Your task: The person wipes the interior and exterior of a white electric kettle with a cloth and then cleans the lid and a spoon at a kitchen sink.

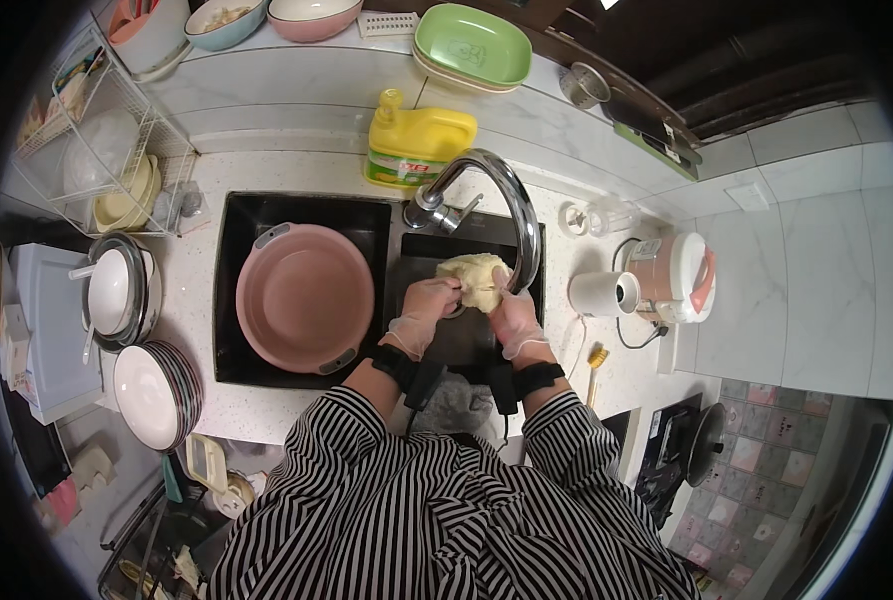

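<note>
A pale yellow, crumpled piece (474,279), perhaps offal or a cloth, is held between both hands over the right basin (454,349) of a black double sink. My left hand (431,301), in a clear plastic glove, grips its left side with bent fingers. My right hand (512,309), gloved the same way, holds its right side, the thumb on top. The chrome faucet (517,195) arches over the basin, its spout end close to my right hand. In the left basin stands a round pink plastic tub (304,298).
Behind the sink stands a yellow detergent jug (420,146). Stacked plates (153,394) and bowls (112,291) are at the left, near a wire rack (108,135). To the right are a white cylindrical device (595,293), a pink rice cooker (675,277) and a brush (597,360).
</note>
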The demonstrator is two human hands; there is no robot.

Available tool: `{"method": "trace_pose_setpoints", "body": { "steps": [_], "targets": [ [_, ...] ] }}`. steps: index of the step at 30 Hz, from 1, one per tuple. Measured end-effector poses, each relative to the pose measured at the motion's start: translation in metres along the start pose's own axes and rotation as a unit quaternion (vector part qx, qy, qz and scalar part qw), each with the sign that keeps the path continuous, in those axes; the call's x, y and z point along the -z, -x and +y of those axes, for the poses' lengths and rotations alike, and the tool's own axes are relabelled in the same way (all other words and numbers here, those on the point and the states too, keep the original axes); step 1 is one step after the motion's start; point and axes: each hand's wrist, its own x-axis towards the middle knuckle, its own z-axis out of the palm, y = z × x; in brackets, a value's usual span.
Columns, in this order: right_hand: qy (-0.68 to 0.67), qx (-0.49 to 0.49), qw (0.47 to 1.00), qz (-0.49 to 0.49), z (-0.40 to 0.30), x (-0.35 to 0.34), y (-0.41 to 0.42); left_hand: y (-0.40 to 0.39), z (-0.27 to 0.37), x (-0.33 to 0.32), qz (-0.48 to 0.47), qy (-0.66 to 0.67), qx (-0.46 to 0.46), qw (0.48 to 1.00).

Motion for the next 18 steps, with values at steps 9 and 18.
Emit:
{"method": "trace_pose_setpoints", "body": {
  "steps": [9,18],
  "targets": [
    [0.169,0.051,0.984,0.028,0.028,-0.021,0.003,-0.019,0.021,-0.016,-0.119,0.303,0.038,0.945],
    [0.396,0.18,0.901,-0.006,0.05,-0.028,-0.002,-0.092,-0.066,0.027,-0.026,0.14,-0.036,0.989]
  ]
}}
